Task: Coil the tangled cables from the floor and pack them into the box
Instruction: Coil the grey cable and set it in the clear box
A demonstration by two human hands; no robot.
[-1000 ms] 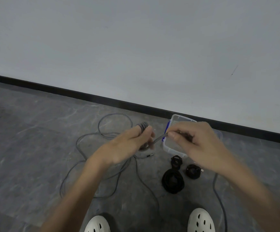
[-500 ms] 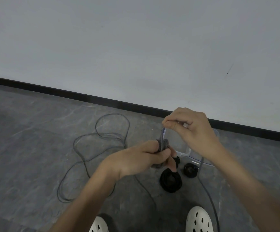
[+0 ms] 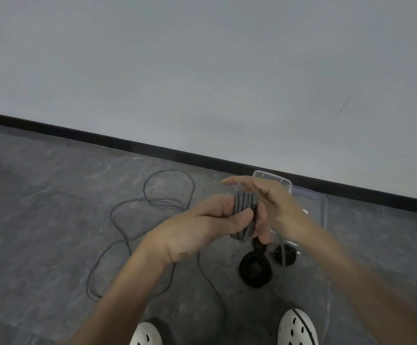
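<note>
My left hand point(image 3: 210, 225) grips a small coil of grey braided cable point(image 3: 244, 207) in front of me, thumb pressed over the loops. Just behind the coil, my right hand point(image 3: 274, 202) pinches the free strand of the same cable at the coil's top, index finger stretched out to the left. The rest of this grey cable point(image 3: 117, 215) lies in loose loops on the floor to the left. A clear plastic box point(image 3: 323, 202) stands on the floor by the wall, partly hidden by my right hand.
Two coiled black cables point(image 3: 254, 270) point(image 3: 286, 256) lie on the floor in front of the box. My white shoes point(image 3: 297, 327) point(image 3: 146, 334) are at the bottom edge. A black skirting board point(image 3: 127, 144) runs along the white wall.
My right hand has carried the strand over the top and down behind the coil, adding a turn. The left hand has kept its grip, and the coil is thicker.
</note>
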